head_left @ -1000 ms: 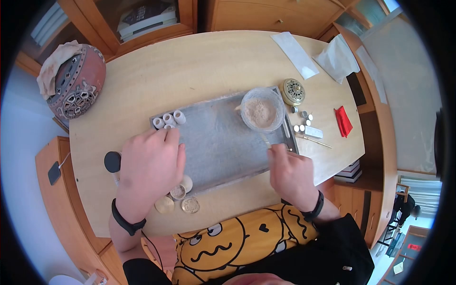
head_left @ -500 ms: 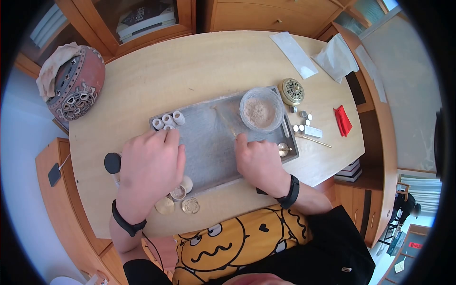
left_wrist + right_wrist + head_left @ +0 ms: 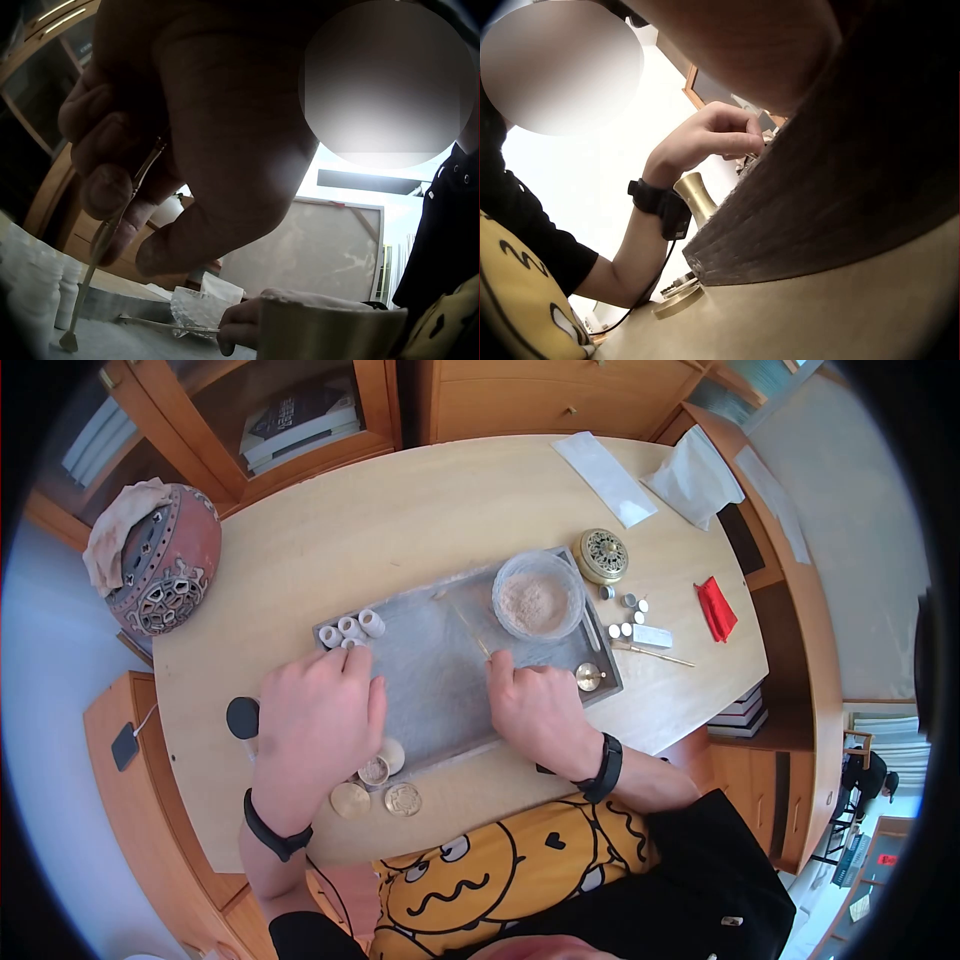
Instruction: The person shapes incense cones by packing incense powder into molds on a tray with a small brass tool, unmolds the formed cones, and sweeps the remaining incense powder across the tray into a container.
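Note:
My left hand (image 3: 320,710) hovers over the left end of the grey tray (image 3: 425,705). Between its thumb and fingers it pinches a slender brass tool (image 3: 94,262) with a small spade-shaped tip, which points down at the tray. My right hand (image 3: 540,705) is above the tray's front edge, gripping a long thin scoop (image 3: 465,625) that reaches out over the tray floor. A glass bowl (image 3: 500,622) of pale brown powder stands at the tray's right end. Just by the left wrist is a brass cup (image 3: 373,771) with powder in it.
Several small white bottles (image 3: 372,623) stand at the tray's back left corner. Two brass discs (image 3: 403,800) lie before the cup. A pierced brass censer (image 3: 602,555), small jars and a red pouch (image 3: 716,609) are to the right. A large patterned pot (image 3: 190,555) stands far left.
My right hand has moved left from beside the bowl, bringing the scoop over the middle of the tray. The left hand has stayed in place; the head view has shifted slightly.

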The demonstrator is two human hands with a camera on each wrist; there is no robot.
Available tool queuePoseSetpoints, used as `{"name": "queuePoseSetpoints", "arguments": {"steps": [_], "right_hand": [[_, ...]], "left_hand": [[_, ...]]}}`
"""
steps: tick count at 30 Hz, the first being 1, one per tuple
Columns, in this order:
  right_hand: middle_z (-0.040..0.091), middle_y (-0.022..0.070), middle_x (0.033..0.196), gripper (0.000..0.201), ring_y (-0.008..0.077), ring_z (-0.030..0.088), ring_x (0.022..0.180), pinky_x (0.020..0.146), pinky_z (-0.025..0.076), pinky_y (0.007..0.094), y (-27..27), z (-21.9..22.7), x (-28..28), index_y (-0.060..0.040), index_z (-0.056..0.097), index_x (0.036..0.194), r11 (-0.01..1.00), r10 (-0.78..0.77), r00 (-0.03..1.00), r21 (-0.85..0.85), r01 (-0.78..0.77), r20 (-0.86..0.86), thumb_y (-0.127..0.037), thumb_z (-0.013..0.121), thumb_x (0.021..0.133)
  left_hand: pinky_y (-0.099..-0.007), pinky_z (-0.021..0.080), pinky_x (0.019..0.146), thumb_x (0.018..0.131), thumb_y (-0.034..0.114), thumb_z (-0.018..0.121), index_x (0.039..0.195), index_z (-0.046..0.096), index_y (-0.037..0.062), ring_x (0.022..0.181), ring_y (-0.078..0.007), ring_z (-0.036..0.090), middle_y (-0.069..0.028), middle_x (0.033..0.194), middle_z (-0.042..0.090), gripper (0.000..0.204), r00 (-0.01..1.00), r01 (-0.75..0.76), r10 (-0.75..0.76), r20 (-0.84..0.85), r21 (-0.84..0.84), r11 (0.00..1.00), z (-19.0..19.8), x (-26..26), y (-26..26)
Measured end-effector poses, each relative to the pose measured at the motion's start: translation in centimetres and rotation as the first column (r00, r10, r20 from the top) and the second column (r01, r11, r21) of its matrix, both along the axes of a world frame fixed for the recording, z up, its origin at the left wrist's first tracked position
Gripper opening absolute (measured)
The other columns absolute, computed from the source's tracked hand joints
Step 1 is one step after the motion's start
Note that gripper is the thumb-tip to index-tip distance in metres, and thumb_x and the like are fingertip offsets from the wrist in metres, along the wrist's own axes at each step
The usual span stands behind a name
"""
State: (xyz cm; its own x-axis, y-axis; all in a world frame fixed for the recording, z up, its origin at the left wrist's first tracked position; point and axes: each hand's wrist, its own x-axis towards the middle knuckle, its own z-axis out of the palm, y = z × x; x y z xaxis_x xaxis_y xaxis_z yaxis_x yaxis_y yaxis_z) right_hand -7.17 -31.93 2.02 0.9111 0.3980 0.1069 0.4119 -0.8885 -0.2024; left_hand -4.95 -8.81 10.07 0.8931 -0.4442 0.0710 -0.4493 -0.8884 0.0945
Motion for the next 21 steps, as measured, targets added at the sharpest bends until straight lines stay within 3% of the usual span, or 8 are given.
{"name": "queuePoseSetpoints", "arguments": {"steps": [8, 13, 16, 21], "right_hand": [[0.057, 0.0079, 0.051, 0.009, 0.0258, 0.061, 0.044, 0.039, 0.046, 0.0374, -2.5, 2.3, -1.9, -0.0024, 0.051, 0.088, 0.999, -0.028, 0.999, 0.030, 0.027, 0.042, -0.008, 0.058, 0.088], [0.054, 0.0053, 0.051, 0.012, 0.0254, 0.058, 0.043, 0.039, 0.043, 0.0369, -5.6, 4.1, -2.6, -0.0043, 0.053, 0.089, 0.975, -0.219, 0.961, 0.060, 0.212, 0.170, -0.011, 0.061, 0.095], [0.054, 0.0054, 0.051, 0.011, 0.0260, 0.058, 0.043, 0.040, 0.043, 0.0368, -6.4, 3.8, -3.0, -0.0043, 0.055, 0.090, 0.978, -0.203, 0.972, -0.019, 0.206, 0.118, -0.011, 0.063, 0.095], [0.054, 0.0055, 0.051, 0.011, 0.0250, 0.058, 0.043, 0.040, 0.044, 0.0358, -5.5, 4.6, -3.0, -0.0044, 0.054, 0.088, 0.986, -0.164, 0.976, 0.040, 0.159, 0.144, -0.009, 0.063, 0.093]], "left_hand": [[-0.0407, 0.053, 0.060, 0.083, 0.018, 0.068, 0.080, 0.059, 0.0040, 0.070, -0.0276, 0.067, -0.0097, 0.072, 0.064, 0.017, 1.000, 0.000, 0.000, 0.010, -0.003, 1.000, -0.3, -0.2, 0.2], [-0.0401, 0.052, 0.060, 0.084, 0.017, 0.067, 0.079, 0.059, 0.0038, 0.068, -0.0275, 0.065, -0.0096, 0.071, 0.062, 0.016, 1.000, 0.017, -0.017, 0.023, -0.011, 1.000, -0.4, -0.2, 0.3], [-0.0401, 0.052, 0.060, 0.084, 0.017, 0.067, 0.079, 0.060, 0.0036, 0.068, -0.0276, 0.065, -0.0097, 0.070, 0.062, 0.016, 1.000, 0.021, -0.020, 0.017, -0.015, 1.000, -0.5, 0.0, 0.3], [-0.0405, 0.052, 0.059, 0.084, 0.018, 0.067, 0.080, 0.060, 0.0034, 0.069, -0.0280, 0.066, -0.0099, 0.070, 0.062, 0.016, 1.000, 0.008, -0.008, 0.002, -0.014, 1.000, -0.5, -0.1, 0.4]]}}
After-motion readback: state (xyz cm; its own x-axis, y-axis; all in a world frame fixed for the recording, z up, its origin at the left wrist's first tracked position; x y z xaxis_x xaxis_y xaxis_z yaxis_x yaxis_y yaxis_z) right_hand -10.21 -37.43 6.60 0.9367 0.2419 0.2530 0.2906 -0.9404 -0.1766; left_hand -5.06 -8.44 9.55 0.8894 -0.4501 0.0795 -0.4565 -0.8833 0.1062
